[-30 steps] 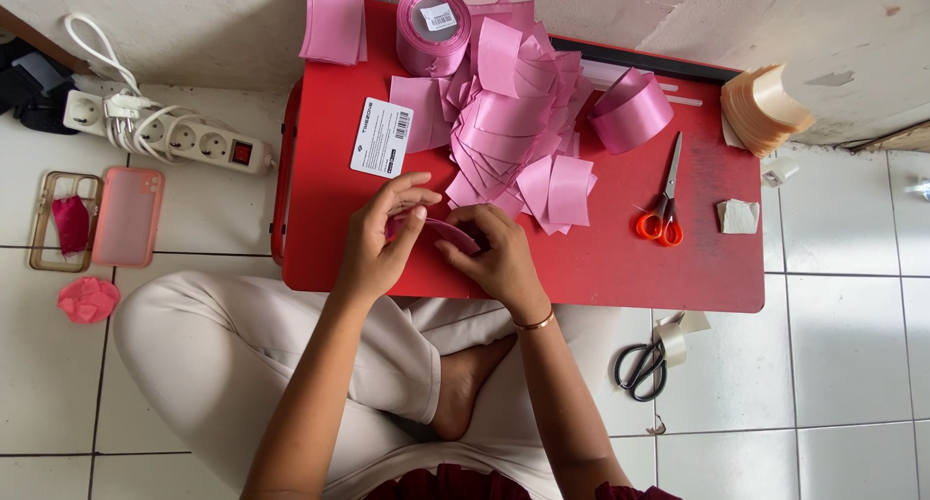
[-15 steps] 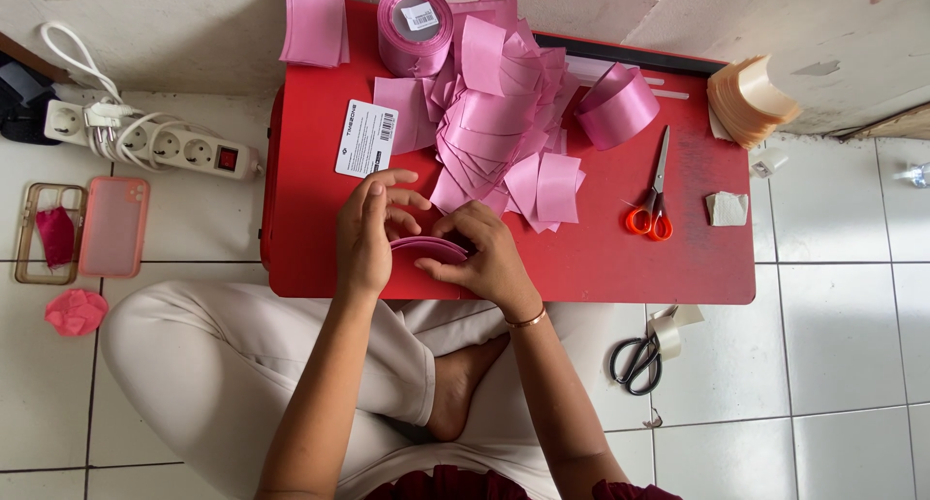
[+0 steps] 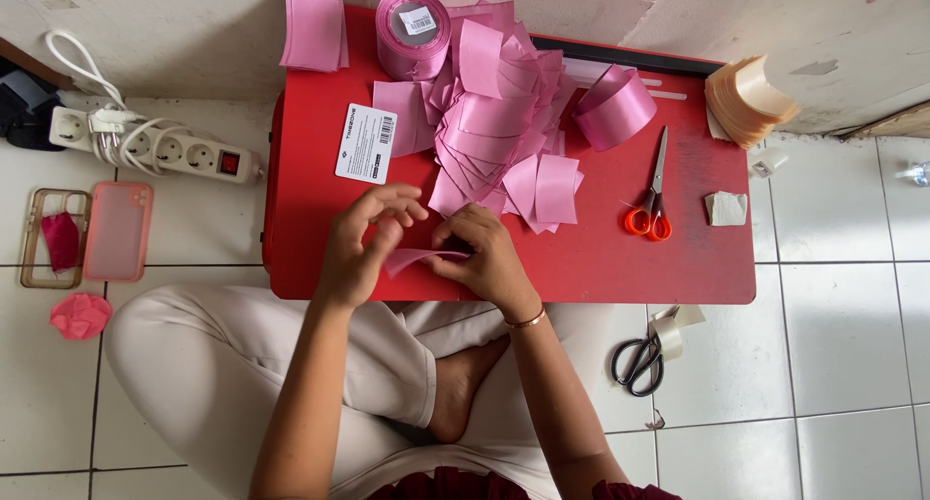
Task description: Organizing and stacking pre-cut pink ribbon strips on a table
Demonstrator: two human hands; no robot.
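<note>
Both hands pinch one pink ribbon strip (image 3: 418, 259) at the near edge of the red table (image 3: 601, 267), left hand (image 3: 360, 248) on its left end, right hand (image 3: 484, 253) on its right. The strip looks light, limp and slippery, best held by its ends; the cut-strip pile (image 3: 494, 122) lies beyond.

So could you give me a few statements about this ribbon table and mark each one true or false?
1. Both hands hold one pink ribbon piece between them. True: left hand, right hand.
2. The orange-handled scissors lie on the floor. False: they lie on the red table; the black-handled scissors are on the floor.
3. A ribbon roll stands at the table's far edge. True.
4. The power strip sits on the table. False: it lies on the floor tiles to the left.
</note>
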